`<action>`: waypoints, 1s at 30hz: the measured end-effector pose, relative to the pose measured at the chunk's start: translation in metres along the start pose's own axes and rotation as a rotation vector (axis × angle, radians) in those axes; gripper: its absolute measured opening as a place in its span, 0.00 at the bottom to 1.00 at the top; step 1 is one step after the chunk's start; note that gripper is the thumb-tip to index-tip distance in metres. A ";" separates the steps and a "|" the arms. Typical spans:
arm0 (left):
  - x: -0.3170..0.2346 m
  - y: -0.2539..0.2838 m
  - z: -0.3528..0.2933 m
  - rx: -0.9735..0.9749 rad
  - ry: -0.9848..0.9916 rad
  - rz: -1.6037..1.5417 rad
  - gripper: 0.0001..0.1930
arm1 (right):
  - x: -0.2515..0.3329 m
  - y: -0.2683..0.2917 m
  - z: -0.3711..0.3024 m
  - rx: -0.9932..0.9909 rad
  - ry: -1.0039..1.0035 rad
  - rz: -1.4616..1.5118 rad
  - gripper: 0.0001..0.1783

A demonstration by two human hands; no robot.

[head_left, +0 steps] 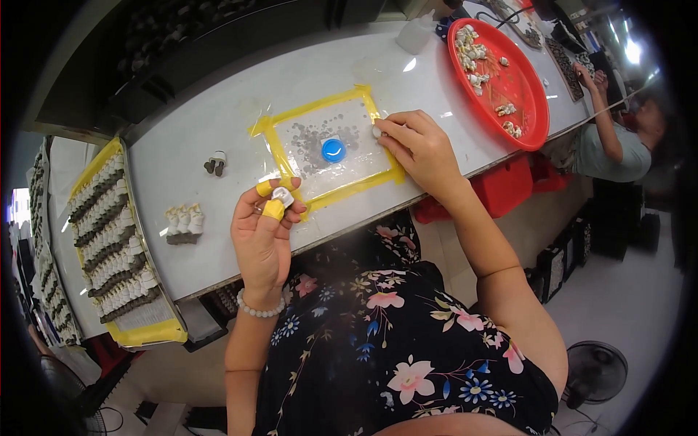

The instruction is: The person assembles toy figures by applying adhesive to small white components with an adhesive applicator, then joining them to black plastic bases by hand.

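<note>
At the near edge of the white table (185, 134), just beyond a dark floral garment (414, 356), the left hand (263, 240) is raised with its palm visible and a beaded bracelet (260, 308) at the wrist. Two of its digits, in yellow finger covers (273, 209), are clamped on a small white figurine (282, 195), held between them near the lower left corner of a yellow-taped sheet (349, 191); other fingertips show just beside it. The right hand (422, 149), over the sheet's right border, has thumb and forefinger together on a small pale piece (376, 131), partly hidden by the fingertips; the remaining fingers bend alongside. Between the hands, on the grey-spotted sheet, stands a round blue container (333, 150). To the left lie a group of white figures with dark bases (185, 224), a single similar figure (216, 163) and a yellow-edged tray (149, 334) of such figures in rows. Farther right, a red oval tray (527, 98) holds white-and-gold pieces (471, 52); beyond it sits a co-worker (618, 145).
</note>
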State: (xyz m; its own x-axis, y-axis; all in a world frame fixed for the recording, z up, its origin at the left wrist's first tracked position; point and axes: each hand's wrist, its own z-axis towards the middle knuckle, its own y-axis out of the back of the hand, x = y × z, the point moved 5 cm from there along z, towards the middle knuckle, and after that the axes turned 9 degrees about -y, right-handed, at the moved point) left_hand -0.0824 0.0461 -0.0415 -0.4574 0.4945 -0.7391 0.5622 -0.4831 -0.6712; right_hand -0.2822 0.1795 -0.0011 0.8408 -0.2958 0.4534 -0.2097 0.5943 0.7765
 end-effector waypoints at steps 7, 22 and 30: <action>0.010 -0.003 -0.002 -0.005 0.035 -0.005 0.18 | 0.024 -0.001 0.016 0.133 0.024 0.110 0.12; 0.013 0.003 -0.005 0.073 0.044 -0.002 0.13 | 0.056 -0.019 0.035 0.396 0.290 -0.162 0.07; 0.015 -0.003 -0.005 0.030 0.023 0.021 0.17 | 0.048 -0.012 0.033 0.332 0.073 0.157 0.11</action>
State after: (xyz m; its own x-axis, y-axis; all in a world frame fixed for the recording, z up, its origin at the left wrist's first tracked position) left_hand -0.0876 0.0588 -0.0498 -0.4295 0.5005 -0.7517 0.5506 -0.5146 -0.6573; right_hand -0.2561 0.1339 0.0255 0.8167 -0.1590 0.5547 -0.4790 0.3491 0.8054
